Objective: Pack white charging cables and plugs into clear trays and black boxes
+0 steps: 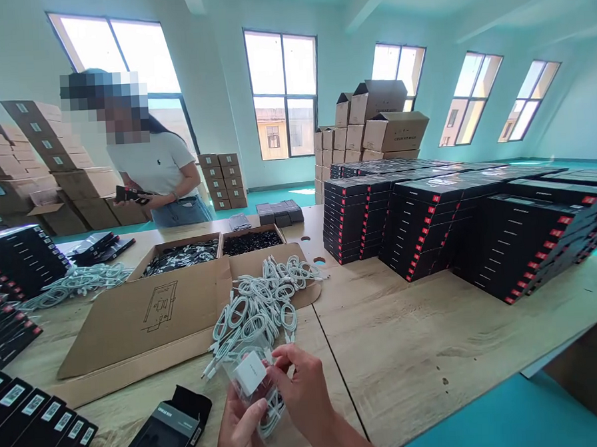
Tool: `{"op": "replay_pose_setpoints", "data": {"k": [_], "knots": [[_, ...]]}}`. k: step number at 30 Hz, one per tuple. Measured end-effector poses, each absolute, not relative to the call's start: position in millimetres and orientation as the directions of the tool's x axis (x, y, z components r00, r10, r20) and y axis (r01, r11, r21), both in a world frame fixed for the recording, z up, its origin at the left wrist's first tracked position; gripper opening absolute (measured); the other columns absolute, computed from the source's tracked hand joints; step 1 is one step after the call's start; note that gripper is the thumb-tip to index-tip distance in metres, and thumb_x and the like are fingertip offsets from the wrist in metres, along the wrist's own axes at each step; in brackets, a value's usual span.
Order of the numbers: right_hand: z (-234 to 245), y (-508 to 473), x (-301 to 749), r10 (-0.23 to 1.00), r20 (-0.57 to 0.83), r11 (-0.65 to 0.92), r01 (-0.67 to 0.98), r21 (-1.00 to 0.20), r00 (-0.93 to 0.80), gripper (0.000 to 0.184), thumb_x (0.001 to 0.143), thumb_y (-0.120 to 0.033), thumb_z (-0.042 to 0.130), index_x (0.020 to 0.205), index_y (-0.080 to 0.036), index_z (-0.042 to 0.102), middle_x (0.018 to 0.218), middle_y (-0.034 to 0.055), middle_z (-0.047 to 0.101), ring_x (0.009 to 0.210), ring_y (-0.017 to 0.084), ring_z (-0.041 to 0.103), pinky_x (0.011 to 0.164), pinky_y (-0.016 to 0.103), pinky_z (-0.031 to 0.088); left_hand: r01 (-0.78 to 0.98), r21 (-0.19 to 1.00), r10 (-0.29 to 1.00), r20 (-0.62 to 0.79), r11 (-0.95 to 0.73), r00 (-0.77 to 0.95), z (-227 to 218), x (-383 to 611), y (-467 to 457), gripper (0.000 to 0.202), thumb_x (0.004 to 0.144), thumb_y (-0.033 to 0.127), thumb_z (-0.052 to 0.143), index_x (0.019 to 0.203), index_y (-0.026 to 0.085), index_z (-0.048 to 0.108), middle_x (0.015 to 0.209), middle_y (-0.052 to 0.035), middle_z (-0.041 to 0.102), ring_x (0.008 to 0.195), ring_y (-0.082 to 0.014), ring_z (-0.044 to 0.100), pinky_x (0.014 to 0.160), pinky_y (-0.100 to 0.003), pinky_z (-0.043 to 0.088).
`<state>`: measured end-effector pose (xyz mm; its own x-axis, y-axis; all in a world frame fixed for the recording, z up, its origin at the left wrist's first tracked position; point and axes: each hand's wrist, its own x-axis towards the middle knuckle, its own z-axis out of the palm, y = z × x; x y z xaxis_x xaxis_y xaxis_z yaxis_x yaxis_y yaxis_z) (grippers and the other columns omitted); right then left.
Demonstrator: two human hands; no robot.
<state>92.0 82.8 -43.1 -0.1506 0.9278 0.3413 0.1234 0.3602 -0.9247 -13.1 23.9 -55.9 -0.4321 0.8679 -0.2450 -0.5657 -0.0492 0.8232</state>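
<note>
Near edge of the worktop [410, 351]: left hand [239, 430] and right hand [303, 391] together pinch a clear bag [269, 406] holding a white adapter [249, 373]. A pile of white cables [263, 305] lies just beyond, partly on a cardboard flap [148, 318].

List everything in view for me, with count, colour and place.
bag: one, clear, white adapter inside, in both hands
carton: one, brown, open, mid table
cables: two piles, white, on its flap and far left
black boxes: many stacks, red tabs, table right and left
tray: one, black, bottom left
brown cartons: many, stacked at back and left
windows: several, bright, far walls
person: one, white shirt, behind table, left
table: one, pale wood
left hand: under bag, gripping it
right hand: pinching bag top
</note>
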Motion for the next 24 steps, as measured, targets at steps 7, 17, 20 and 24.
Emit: {"op": "replay_pose_setpoints", "data": {"k": [7,17,20,24], "knots": [[-41,87,97,0.886,0.406,0.455,0.254,-0.854,-0.222,0.021,0.092,-0.017,0.06,0.087,-0.018,0.08,0.08,0.0075,0.077,0.076,0.021,0.071,0.069,0.026,0.048,-0.554,0.826,0.866,-0.195,-0.109,-0.461,-56,-15,23,0.066,0.051,0.03,0.093,0.113,0.025,0.075,0.117,-0.0099,0.079,0.121,-0.0386,0.066,0.096,-0.039,0.056],[-33,80,86,0.897,0.392,0.421,0.127,-0.898,-0.201,0.022,0.089,-0.024,0.06,0.086,-0.019,0.081,0.082,0.008,0.074,0.079,0.022,0.066,0.072,0.031,0.047,-0.567,0.806,0.872,-0.145,-0.17,-0.467,-50,-5,26,0.076,0.054,0.023,0.092,0.126,0.024,0.069,0.119,-0.01,0.079,0.119,-0.0369,0.068,0.091,-0.035,0.059],[-29,86,86,0.962,0.135,0.105,-0.136,-0.985,-0.236,0.026,0.086,-0.036,0.064,0.083,-0.014,0.078,0.075,0.0074,0.074,0.069,0.02,0.065,0.065,0.029,0.047,-0.547,0.822,0.861,-0.153,-0.162,-0.485,-56,-12,27,0.07,0.054,0.025,0.092,0.121,0.023,0.072,0.115,-0.0105,0.08,0.116,-0.0368,0.07,0.092,-0.035,0.059],[-24,93,89,0.967,-0.036,-0.117,-0.317,-0.941,-0.251,0.034,0.074,-0.039,0.074,0.096,-0.013,0.07,0.062,0.0009,0.068,0.057,0.015,0.058,0.058,0.026,0.044,-0.545,0.824,0.878,-0.137,-0.156,-0.458,-54,-16,25,0.073,0.057,0.027,0.091,0.127,0.024,0.07,0.12,-0.0123,0.078,0.117,-0.0393,0.069,0.094,-0.041,0.059]]}}
